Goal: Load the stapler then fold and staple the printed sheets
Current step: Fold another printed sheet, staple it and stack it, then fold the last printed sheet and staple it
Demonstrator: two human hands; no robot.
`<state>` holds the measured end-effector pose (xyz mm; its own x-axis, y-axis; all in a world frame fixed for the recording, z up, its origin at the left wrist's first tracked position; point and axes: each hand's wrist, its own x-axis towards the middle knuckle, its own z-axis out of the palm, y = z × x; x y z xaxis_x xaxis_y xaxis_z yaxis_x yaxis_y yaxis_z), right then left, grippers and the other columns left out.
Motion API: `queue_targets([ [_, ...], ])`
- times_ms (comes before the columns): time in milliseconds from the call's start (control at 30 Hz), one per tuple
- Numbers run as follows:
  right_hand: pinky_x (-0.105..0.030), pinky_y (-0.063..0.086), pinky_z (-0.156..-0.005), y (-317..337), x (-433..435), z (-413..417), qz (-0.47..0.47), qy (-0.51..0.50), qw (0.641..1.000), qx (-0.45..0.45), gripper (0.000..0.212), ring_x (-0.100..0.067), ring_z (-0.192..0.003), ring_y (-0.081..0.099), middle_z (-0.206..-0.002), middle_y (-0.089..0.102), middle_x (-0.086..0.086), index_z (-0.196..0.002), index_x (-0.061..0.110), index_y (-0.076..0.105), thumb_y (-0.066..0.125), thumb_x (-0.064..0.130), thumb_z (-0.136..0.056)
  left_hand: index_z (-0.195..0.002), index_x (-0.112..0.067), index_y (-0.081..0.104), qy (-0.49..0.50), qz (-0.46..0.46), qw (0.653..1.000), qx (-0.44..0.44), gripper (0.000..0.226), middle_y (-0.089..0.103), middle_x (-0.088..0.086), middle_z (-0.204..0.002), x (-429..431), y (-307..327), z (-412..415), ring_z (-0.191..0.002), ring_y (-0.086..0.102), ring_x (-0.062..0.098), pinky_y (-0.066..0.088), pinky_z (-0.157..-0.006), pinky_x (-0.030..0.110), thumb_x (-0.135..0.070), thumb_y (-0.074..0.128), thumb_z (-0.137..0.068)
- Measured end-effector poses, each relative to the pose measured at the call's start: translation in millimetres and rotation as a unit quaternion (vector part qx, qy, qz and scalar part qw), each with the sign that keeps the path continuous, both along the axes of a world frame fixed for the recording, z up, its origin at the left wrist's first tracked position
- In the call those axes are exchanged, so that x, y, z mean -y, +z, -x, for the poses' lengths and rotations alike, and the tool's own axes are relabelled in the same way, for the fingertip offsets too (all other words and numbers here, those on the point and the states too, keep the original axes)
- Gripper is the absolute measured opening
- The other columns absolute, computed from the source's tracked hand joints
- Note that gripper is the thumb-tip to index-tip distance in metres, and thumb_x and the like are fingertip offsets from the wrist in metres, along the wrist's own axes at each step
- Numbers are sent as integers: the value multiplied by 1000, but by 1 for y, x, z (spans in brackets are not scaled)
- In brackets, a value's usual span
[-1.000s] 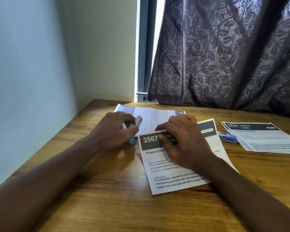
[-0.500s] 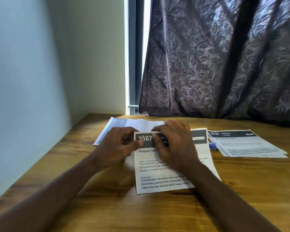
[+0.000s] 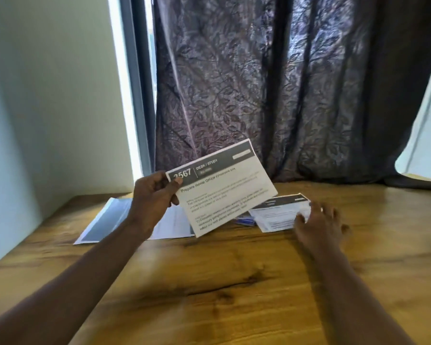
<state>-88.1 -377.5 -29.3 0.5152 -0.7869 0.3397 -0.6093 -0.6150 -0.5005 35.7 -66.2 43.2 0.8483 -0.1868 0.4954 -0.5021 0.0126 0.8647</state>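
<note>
My left hand [image 3: 154, 197] pinches the top left corner of a folded printed sheet [image 3: 224, 192] headed "3567" and holds it tilted in the air above the table. My right hand [image 3: 319, 222] lies to the right with fingers spread, touching the near edge of a stack of folded printed sheets [image 3: 279, 212] on the table; it grips nothing. A small blue object [image 3: 245, 221], partly hidden by the lifted sheet, lies just left of that stack. The stapler is not visible.
Another printed sheet [image 3: 105, 222] lies flat on the wooden table [image 3: 234, 282] behind my left hand, near the white wall [image 3: 47, 120]. A dark patterned curtain [image 3: 284, 95] hangs behind the table's far edge.
The "3567" sheet was lying on the table under both hands; now my left hand has lifted it up. My right hand has left it and moved right to the stack.
</note>
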Motion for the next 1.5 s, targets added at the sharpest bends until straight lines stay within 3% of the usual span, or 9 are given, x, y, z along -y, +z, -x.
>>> queue_targets([
  [133, -56, 23, -118, -3, 0, 7, -16, 4, 991, -135, 57, -34, -147, 26, -156, 39, -7, -144, 20, 47, 39, 53, -98, -95, -2, 73, -46, 51, 987, -147, 11, 73, 9, -68, 67, 9, -11, -47, 58, 10, 44, -49, 24, -13, 70, -95],
  [267, -55, 24, -118, -2, -9, 11, 9, -7, 990, -141, 62, -35, -145, 31, -154, 41, -11, -145, 19, 46, 37, 58, -97, -86, -14, 68, -70, 29, 968, -239, 9, 69, -5, -53, 127, 7, -15, -38, 56, 2, 37, -42, 20, -14, 71, -95],
  [500, -49, 30, -109, 0, -14, 15, 12, -32, 994, -101, 58, -32, -136, 37, -144, 47, -7, -136, 21, 52, 46, 60, -93, -101, -9, 77, -47, -155, 972, -167, 16, 67, -1, -66, 194, -8, -39, -49, 53, 9, 33, -40, 17, -21, 77, -90],
  [633, -46, 34, -103, 1, -17, 15, 16, -49, 997, -55, 57, -31, -131, 41, -137, 51, -8, -135, 17, 44, 53, 52, -90, -101, -10, 73, -72, -245, 954, -157, 11, 66, -3, -65, 210, -7, -44, -37, 51, 0, 32, -33, 15, -15, 76, -91],
  [867, -45, 37, -99, -1, -17, 10, 46, -53, 997, -26, 72, -32, -123, 43, -131, 47, -12, -144, 17, 29, 60, 42, -85, -94, -16, 81, -57, -349, 934, -54, 17, 77, -1, -86, 212, -25, -62, -86, 70, 15, 58, -85, 33, -26, 85, -81],
  [1100, -46, 34, -101, -1, -18, 5, 86, -39, 996, -7, 57, -31, -126, 41, -135, 48, -13, -142, 17, 38, 51, 43, -93, -82, -20, 75, 29, -433, 901, 25, 36, 76, -4, -91, 192, -34, -53, -89, 69, 17, 60, -83, 41, -56, 81, -77],
  [1267, -45, 35, -100, 1, -21, 1, 87, -10, 996, 32, 43, -28, -124, 44, -131, 51, -8, -132, 21, 45, 52, 41, -94, -129, -19, 66, 11, -425, 901, 87, 60, 70, 1, -128, 141, -25, -42, -116, 65, 21, 52, -96, 39, -60, 71, -85],
  [1367, -45, 35, -101, 5, -28, -4, 88, 40, 995, 39, 41, -27, -125, 44, -131, 51, -6, -131, 24, 43, 56, 35, -93, -127, -23, 66, 4, -411, 904, 117, 51, 67, -1, -131, 93, -25, -29, -114, 63, 17, 51, -91, 35, -55, 71, -87],
  [1500, -45, 36, -103, 9, -50, -9, 102, 108, 988, 42, 44, -24, -128, 42, -135, 50, -2, -133, 27, 43, 60, 35, -92, -125, -34, 63, 22, -420, 901, 108, 41, 61, -8, -139, 22, -27, -15, -124, 58, 18, 48, -103, 43, -55, 67, -89],
])
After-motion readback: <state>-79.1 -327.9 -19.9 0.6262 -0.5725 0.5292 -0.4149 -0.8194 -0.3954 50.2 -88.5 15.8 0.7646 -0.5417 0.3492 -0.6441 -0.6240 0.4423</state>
